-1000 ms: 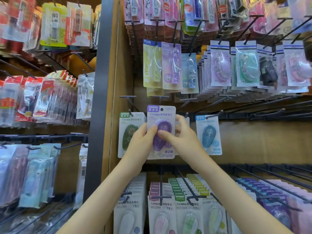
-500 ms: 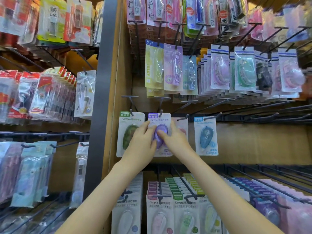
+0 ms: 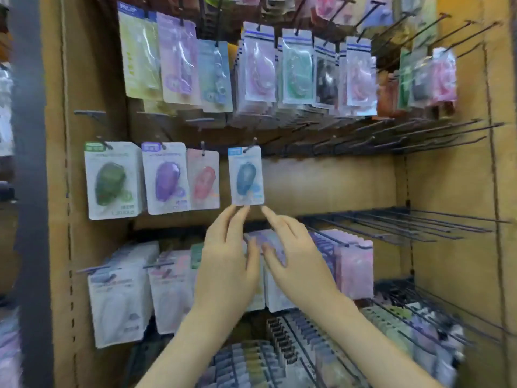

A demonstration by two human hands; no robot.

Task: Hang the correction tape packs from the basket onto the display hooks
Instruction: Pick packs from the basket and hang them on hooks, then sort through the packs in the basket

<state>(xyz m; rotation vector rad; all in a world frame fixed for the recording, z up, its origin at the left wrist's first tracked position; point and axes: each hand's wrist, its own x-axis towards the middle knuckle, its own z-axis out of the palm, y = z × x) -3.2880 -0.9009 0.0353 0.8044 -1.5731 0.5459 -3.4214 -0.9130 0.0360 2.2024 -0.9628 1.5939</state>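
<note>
Several correction tape packs hang in a row on the middle hooks: a green pack (image 3: 112, 179), a purple pack (image 3: 165, 177), a pink pack (image 3: 203, 179) and a blue pack (image 3: 246, 176). My left hand (image 3: 228, 253) and my right hand (image 3: 293, 253) are raised just below the blue pack, fingers straight and spread. The fingertips reach the pack's lower edge; whether they touch it I cannot tell. Neither hand holds anything. The basket is out of view.
Rows of other packaged tapes hang above (image 3: 263, 71) and below (image 3: 120, 301). Bare black hooks (image 3: 405, 222) jut out to the right of the hands. A wooden side panel (image 3: 458, 191) closes the bay on the right, a dark metal post (image 3: 30, 191) on the left.
Both hands have let go of the purple pack, which now hangs on its hook. They moved right, under the blue pack. The camera has swung to the right.
</note>
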